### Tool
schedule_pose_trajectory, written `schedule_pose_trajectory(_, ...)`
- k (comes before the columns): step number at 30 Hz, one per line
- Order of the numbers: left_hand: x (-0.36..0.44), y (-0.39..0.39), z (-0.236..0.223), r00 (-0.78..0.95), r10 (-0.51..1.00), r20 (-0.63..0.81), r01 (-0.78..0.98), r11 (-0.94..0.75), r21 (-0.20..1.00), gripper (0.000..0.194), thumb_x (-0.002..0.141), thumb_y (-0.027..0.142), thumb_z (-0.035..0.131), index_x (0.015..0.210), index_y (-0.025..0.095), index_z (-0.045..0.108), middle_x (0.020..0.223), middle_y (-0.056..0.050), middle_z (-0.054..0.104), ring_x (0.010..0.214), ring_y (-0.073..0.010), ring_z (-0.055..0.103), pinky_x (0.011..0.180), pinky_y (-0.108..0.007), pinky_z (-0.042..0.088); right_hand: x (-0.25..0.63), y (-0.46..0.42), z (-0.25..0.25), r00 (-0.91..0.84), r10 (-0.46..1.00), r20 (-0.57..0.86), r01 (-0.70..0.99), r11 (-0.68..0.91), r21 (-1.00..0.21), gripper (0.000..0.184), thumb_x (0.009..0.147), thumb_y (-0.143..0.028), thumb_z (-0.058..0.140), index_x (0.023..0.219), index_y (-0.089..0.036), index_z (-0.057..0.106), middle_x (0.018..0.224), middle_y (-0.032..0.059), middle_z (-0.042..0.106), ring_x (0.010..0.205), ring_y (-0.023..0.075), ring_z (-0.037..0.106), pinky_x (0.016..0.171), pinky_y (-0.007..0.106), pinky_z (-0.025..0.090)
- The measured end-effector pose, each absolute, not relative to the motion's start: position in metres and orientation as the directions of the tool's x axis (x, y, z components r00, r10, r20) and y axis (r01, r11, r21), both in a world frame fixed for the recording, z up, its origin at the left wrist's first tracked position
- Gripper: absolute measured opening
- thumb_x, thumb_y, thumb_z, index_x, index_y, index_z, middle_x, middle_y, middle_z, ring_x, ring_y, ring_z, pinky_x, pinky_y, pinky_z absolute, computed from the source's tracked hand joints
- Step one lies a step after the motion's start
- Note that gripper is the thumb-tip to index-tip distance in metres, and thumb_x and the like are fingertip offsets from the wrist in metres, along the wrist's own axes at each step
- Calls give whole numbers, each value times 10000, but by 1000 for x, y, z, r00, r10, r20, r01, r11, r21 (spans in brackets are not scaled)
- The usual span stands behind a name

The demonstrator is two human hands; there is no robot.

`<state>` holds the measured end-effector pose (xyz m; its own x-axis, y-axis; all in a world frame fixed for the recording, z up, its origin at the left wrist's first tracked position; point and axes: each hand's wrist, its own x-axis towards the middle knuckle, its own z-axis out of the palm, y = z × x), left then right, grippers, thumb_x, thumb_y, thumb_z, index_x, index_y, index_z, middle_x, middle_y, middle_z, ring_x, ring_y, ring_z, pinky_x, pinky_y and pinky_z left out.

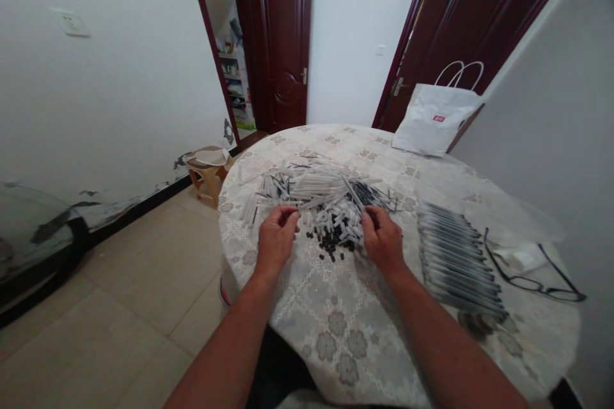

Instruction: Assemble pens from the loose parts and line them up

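A loose heap of pen parts lies on the table before me. White pen barrels [314, 185] are at its back, thin black refills [368, 195] at its right, short white tubes [352, 225] and small black plugs [330, 241] at its front. At the heap's left edge, my left hand [279, 233] has thumb and fingers pinched together; what is between them is too small to make out. My right hand [382, 236] is closed at the right edge of the heap, with a slim pale pen barrel [352, 192] slanting up and left from its fingertips.
Right of the heap, a row of assembled pens [458, 255] lies side by side. Black-framed glasses [537, 284] rest near the table's right edge. A white paper bag [436, 118] stands at the back right. A stool [206, 172] is beyond the left edge of the patterned tablecloth [336, 307].
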<state>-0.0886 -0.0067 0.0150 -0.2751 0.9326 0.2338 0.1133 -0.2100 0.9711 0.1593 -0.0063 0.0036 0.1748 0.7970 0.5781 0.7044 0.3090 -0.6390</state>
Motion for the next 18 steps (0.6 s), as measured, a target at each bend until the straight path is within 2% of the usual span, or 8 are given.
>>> schedule_pose_trajectory(3,-73,-9,6,-136,936,325,282,-278,918,140,827,296,712,938,225,760,836,-36,728,714,-175,631,702,-286,495,166,-8,24,203,806,556,697,280,-660,302,963,-404,516,1089,-183,679,916,81,755,809,229,692,751,327,499)
schedule_pose_trajectory(6,-57,-8,0,-39,923,382,329,-349,877,129,809,250,718,930,243,764,878,-47,737,789,-206,644,805,-329,493,178,-11,46,189,825,533,707,262,-657,285,948,-405,532,1029,-190,700,852,66,738,756,222,665,707,315,475)
schedule_pose_trajectory(10,-37,-7,-3,105,897,429,483,-424,766,185,833,215,679,1003,253,743,926,-64,726,826,-230,655,853,-371,498,194,-24,64,161,837,523,703,275,-656,252,940,-377,553,1009,-194,712,882,65,733,742,209,644,710,312,467)
schedule_pose_trajectory(13,-23,-7,-7,210,869,448,581,-480,657,227,841,181,663,1053,247,711,1012,-88,717,940,-259,661,897,-390,489,204,-40,65,99,828,551,725,320,-610,196,942,-327,566,990,-196,704,941,71,717,804,207,643,756,314,472)
schedule_pose_trajectory(18,-7,-8,-14,295,872,390,738,-467,487,258,879,170,626,1124,240,663,1086,-103,693,1013,-269,649,871,-366,485,217,-71,54,16,828,560,739,367,-565,138,970,-284,564,995,-206,675,942,73,681,832,212,629,743,320,474)
